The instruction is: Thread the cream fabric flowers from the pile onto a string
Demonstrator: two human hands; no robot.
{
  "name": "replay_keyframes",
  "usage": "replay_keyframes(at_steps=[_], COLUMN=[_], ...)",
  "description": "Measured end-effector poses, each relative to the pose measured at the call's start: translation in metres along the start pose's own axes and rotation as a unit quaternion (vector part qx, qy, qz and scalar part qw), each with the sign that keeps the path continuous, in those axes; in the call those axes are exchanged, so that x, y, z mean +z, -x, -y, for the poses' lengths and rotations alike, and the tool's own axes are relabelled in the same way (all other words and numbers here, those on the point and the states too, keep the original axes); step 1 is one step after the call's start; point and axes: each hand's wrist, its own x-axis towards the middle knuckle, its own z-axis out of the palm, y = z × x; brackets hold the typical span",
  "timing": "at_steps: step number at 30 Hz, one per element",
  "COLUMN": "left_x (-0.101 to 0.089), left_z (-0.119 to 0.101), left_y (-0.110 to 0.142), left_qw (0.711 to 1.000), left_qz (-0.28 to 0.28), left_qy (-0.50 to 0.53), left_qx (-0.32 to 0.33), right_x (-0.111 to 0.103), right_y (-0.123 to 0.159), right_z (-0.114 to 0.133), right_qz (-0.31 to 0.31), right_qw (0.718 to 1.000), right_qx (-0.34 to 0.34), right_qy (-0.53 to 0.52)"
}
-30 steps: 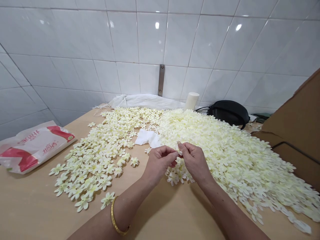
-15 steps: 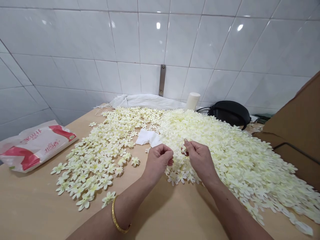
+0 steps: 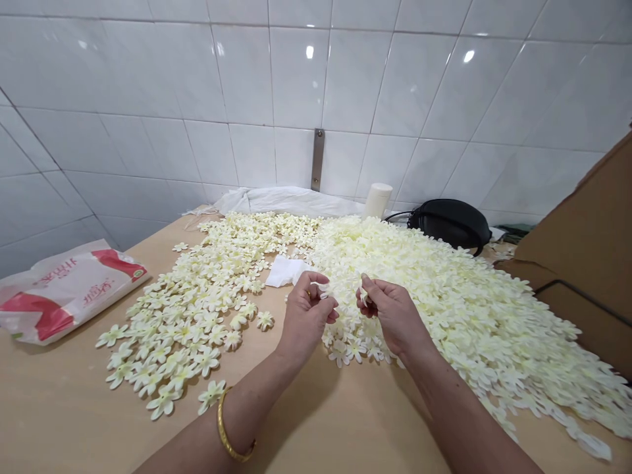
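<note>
My right hand (image 3: 391,309) is closed in a pinch on a small pale artificial flower (image 3: 366,296), mostly covered by the fingers. My left hand (image 3: 309,309) is beside it, thumb and index finger apart; I make out nothing held between them. Behind and to the right spreads a large heap of flat cream flower petals (image 3: 444,316), which the right hand overlaps. Left of my hands lie many loose yellowish-white flowers (image 3: 182,329), one of them (image 3: 265,320) a little apart from the others.
A folded white tissue (image 3: 285,271) lies behind my left hand. A red and white plastic packet (image 3: 69,286) is at the left edge. Toward the tiled wall stand a cream cylinder (image 3: 378,200) and a black case (image 3: 450,225). Brown cardboard (image 3: 577,224) rises at right.
My left thumb and index finger, pressed together before, have parted. The right hand keeps its pinch, and its fingers have shifted slightly. The whole view has moved a little.
</note>
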Motion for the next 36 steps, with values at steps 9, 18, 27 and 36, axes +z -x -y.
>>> replay_keyframes(at_steps=[9,18,27,36], left_x=[0.004,0.002,-0.001,0.001], left_z=[-0.001,0.002,0.002,-0.001], left_y=[0.006,0.002,-0.002,0.001], left_qw=[0.995,0.998,0.997,0.997], left_qz=[0.055,0.04,0.032,0.047], left_qy=[-0.081,-0.054,0.048,0.031], left_qx=[-0.001,-0.02,-0.046,-0.057], right_x=[0.006,0.006,0.008,0.005], right_y=[0.006,0.006,0.011,0.006], right_z=[-0.004,-0.005,0.0,-0.003], right_qz=[-0.038,-0.067,-0.006,0.058], right_qw=[0.989,0.974,0.954,0.977], right_qx=[-0.078,-0.108,-0.216,-0.111], right_qy=[0.117,0.189,0.207,0.171])
